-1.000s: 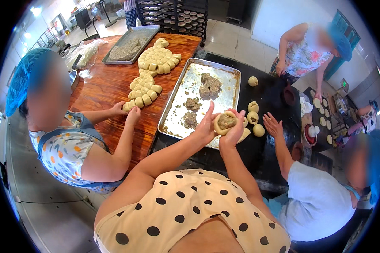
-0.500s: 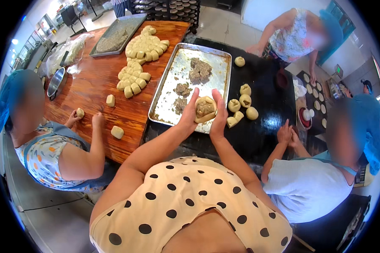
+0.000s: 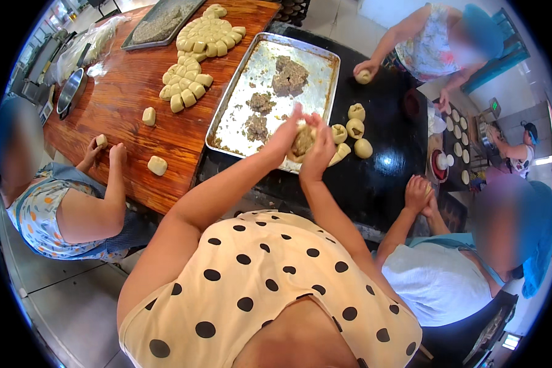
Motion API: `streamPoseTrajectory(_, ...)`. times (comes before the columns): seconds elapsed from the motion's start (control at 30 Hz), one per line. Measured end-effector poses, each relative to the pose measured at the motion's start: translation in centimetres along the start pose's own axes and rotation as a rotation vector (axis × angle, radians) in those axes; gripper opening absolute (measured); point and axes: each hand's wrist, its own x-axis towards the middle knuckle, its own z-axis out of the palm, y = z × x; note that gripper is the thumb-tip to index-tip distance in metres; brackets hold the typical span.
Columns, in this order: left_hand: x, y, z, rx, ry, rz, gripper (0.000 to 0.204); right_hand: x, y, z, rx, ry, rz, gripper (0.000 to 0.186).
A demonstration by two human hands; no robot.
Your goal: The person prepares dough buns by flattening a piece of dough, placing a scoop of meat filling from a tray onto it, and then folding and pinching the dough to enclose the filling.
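Observation:
Cupped between my two hands is a round of dough (image 3: 303,142) with brown filling showing at its open top. My left hand (image 3: 283,140) presses its left side, fingers pointing up and slightly blurred. Around the right side, my right hand (image 3: 319,147) curls its fingers over the edge and partly covers the filling. Both hands are over the near right corner of a metal tray (image 3: 316,61). On the tray lie a large lump of filling (image 3: 289,77) and smaller lumps (image 3: 261,103). Just right of my hands sit several dough balls (image 3: 363,148), some with creased or open tops.
Cut dough pieces (image 3: 211,40) cover part of the wooden table (image 3: 122,67) at left, near a second tray (image 3: 159,27) and a metal bowl (image 3: 72,93). Co-workers stand left, right and far right, the last with a hand on a dough ball (image 3: 364,76). Flat dough rounds (image 3: 457,132) lie beyond.
My right fingers have curled inward over the dough's rim, and my left hand has tilted toward it. The far-right co-worker's hand has reached a dough ball. The whole view has shifted slightly.

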Motion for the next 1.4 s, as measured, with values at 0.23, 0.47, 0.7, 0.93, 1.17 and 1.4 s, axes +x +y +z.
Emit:
streamPoseTrajectory(0.23, 0.0, -3.6, -0.1, -0.326, 0.024, 0.286, 0.025, -0.7, 0.4, 2.4, -0.099, 0.020, -0.145, 0.031)
streamPoseTrajectory(0.47, -0.1, -2.5, -1.9, -0.325, 0.023, 0.266, 0.029, -0.5, -0.4, 2.9, -0.053, -0.115, -0.107, 0.043)
streamPoseTrajectory(0.7, 1.9, -4.7, -3.0, 0.224, 0.180, 0.437, 0.070, -1.4, 1.5, 1.5, -0.362, -0.087, -0.167, 0.038)
streamPoseTrajectory(0.93, 2.9, -3.0, -2.9, 0.587, 0.089, 0.295, 0.074, -1.6, 2.8, 1.4, -0.096, 0.074, 0.002, 0.037)
streamPoseTrajectory(1.17, -0.4, -3.0, -0.3, -0.546, -0.056, 0.209, 0.028, -1.2, 0.1, 2.8, 0.097, 0.114, 0.011, 0.023)
streamPoseTrajectory(1.4, 0.1, -3.3, -1.7, -0.087, 0.096, 0.379, 0.033, -1.7, 1.4, 3.3, -0.177, 0.066, -0.261, 0.029)
